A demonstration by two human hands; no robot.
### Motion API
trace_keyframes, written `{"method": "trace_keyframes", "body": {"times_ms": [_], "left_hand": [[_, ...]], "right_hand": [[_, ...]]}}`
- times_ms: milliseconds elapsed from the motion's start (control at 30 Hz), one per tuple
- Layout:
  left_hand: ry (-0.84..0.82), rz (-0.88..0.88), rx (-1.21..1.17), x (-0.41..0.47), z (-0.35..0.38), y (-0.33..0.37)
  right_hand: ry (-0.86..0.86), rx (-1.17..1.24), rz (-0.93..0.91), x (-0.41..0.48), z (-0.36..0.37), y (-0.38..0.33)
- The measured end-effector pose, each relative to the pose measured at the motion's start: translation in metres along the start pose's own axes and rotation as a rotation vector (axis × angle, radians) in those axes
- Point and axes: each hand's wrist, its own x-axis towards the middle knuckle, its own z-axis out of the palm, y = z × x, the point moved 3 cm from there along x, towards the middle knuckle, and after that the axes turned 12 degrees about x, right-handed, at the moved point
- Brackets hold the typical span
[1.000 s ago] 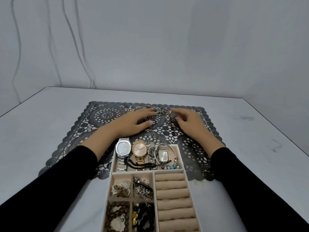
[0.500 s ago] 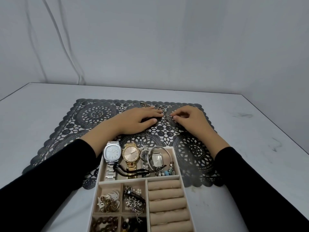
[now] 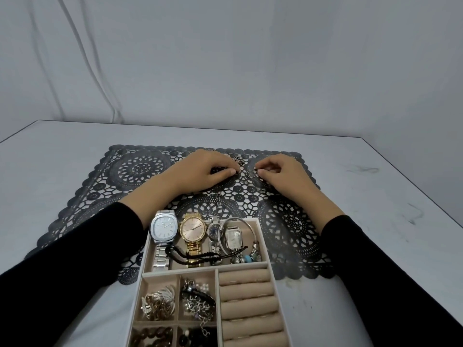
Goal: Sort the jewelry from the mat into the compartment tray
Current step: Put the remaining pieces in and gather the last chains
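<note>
- Right hand (image 3: 283, 175): fingers pinch a small ring (image 3: 250, 174) just above the far part of the mat (image 3: 140, 169).
- Left hand (image 3: 205, 171): fingers curled over a chain (image 3: 236, 161) on the mat; cannot tell if gripped.
- Tray (image 3: 200, 269), nearer on the worktop (image 3: 375, 246), holds watches (image 3: 193, 227).

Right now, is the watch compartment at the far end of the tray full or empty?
Full: a silver watch, a gold watch, a rectangular watch, a bangle and a black cord bracelet crowd it.
</note>
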Motion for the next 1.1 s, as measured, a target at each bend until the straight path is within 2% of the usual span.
{"method": "trace_keyframes", "body": {"times_ms": [100,467,900,1100], "left_hand": [[0.058,-0.024,-0.002,0.002,-0.001,0.000],[-0.002,-0.023,0.065,0.009,-0.003,0.003],[-0.028,-0.132,0.061,0.011,-0.003,0.000],[-0.030,-0.209,0.018,0.011,-0.002,-0.002]], "right_hand": [[-0.002,-0.055,-0.006,0.000,0.001,0.001],[-0.088,-0.194,-0.004,0.012,0.005,0.001],[-0.073,0.067,-0.061,0.007,0.002,0.005],[-0.056,0.113,-0.076,0.006,0.002,0.007]]}}
